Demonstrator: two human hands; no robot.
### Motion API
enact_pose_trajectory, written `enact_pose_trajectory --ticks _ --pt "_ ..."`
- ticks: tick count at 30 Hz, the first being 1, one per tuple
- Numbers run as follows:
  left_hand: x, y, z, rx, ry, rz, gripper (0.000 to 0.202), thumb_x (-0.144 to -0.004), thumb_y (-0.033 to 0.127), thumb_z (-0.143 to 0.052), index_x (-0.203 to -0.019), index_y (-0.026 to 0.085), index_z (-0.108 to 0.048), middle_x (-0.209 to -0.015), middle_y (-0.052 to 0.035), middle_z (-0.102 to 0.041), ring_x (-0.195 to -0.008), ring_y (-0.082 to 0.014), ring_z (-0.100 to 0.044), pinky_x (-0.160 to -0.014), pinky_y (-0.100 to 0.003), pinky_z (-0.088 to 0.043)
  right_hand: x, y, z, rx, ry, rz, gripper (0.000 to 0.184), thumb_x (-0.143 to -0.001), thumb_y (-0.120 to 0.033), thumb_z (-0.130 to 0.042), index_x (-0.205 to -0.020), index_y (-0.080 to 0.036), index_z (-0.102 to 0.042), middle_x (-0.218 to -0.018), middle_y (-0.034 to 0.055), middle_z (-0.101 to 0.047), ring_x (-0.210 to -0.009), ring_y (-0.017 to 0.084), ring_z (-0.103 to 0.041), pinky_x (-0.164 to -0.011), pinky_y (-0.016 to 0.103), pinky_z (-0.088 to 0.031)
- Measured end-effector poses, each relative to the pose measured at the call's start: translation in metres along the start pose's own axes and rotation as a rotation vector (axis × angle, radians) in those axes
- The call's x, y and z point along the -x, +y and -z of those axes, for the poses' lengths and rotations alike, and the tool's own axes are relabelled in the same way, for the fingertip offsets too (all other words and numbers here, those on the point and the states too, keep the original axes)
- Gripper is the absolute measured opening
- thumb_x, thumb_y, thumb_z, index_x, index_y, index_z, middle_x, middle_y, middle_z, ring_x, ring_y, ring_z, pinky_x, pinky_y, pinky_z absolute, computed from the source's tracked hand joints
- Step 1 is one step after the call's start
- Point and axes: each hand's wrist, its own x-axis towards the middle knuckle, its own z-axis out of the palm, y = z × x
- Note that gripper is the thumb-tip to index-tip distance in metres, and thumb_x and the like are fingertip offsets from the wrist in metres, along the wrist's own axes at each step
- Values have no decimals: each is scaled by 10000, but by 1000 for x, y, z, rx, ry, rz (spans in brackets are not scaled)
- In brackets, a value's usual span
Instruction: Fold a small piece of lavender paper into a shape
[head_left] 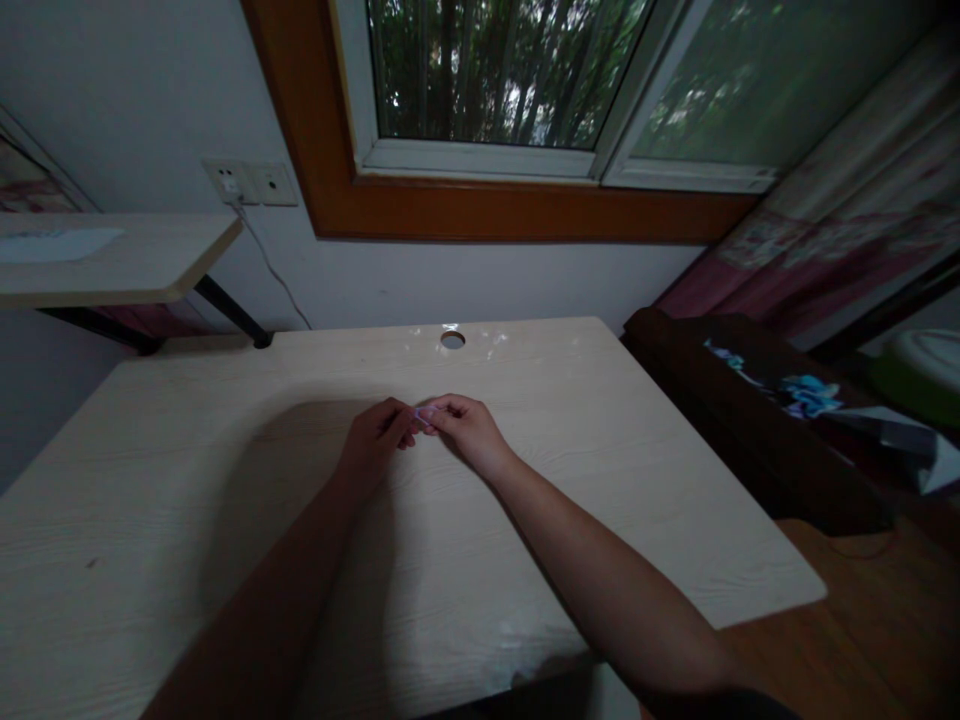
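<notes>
Head view, dim light; both hands meet over the middle of the counter (187, 480), just short of its cable hole (452, 339); left hand (375, 437) and right hand (470, 424) both curled, fingertips pinching one pale lilac scrap (425, 412) between them, at or just above the surface; material too small to tell; judged light, thin, pliable, easily creased; best taken by its edges, gentle fingertip pinch.

Forward, converging: left forearm (289, 585), right forearm (600, 570). Curled, knuckles up: left hand (377, 435), right hand (471, 428); fingertips pinched, touching.
</notes>
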Motion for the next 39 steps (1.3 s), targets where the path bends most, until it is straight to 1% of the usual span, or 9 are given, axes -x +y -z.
enact_pose_trajectory --ticks 5,9,14,17,20,28,31,34,39 --pt "0 0 -1 -6 8 6 261 -905 394 -539 -778 184 -629 -673 -6 -651 -572 -121 -577 -558 -228 -453 0 1 -1 -64 9 1 299 -729 -458 -775 -783 -168 -722 -700 20 -682 -651 138 -585 -671 294 -460" --pt "0 1 -2 4 1 -3 262 -910 396 -528 -790 184 -624 -670 -9 -649 -576 -124 -571 -562 -231 -451 2 0 -2 -43 24 20 289 -749 -459 -754 -788 -174 -717 -695 18 -679 -658 146 -590 -682 300 -463" --pt "-2 1 -1 34 -2 -11 255 -896 412 -556 -803 185 -625 -683 -13 -663 -593 -128 -584 -574 -234 -461 5 -4 -2 70 72 62 244 -801 -429 -696 -793 -186 -713 -726 19 -686 -690 156 -601 -711 301 -464" --pt "-3 0 0 -8 -9 6 232 -843 416 -631 -813 186 -632 -636 2 -653 -564 -128 -580 -555 -227 -452 7 -7 -3 153 81 87 222 -808 -407 -683 -787 -187 -706 -748 17 -691 -700 157 -603 -713 293 -463" --pt "-3 -2 1 -45 -6 24 220 -827 403 -654 -797 185 -645 -608 9 -646 -549 -126 -580 -551 -224 -446 9 -8 -4 192 71 109 207 -823 -394 -667 -805 -192 -705 -774 18 -698 -723 162 -612 -724 289 -467" --pt "-1 0 2 85 -11 44 221 -850 375 -627 -768 174 -668 -645 -4 -673 -580 -127 -602 -581 -235 -475 11 -8 -5 288 83 151 203 -857 -383 -632 -837 -192 -699 -798 19 -692 -748 161 -607 -720 284 -459" --pt "-1 3 2 146 -34 63 228 -865 360 -601 -767 165 -669 -657 -11 -684 -579 -127 -607 -587 -239 -481 11 -10 -6 252 86 126 208 -850 -383 -640 -821 -184 -695 -763 15 -681 -723 155 -601 -713 284 -460" --pt "-2 4 2 174 -53 78 246 -887 350 -569 -766 158 -663 -660 -16 -685 -579 -126 -607 -590 -241 -480 10 -11 -7 154 90 73 214 -820 -387 -672 -793 -175 -688 -704 7 -655 -677 147 -589 -687 280 -460" --pt "-2 -1 2 171 -4 39 235 -898 346 -568 -756 167 -624 -665 0 -657 -586 -116 -586 -591 -234 -465 6 -10 -5 38 85 18 253 -783 -427 -711 -796 -175 -708 -682 16 -670 -655 149 -603 -680 284 -471"
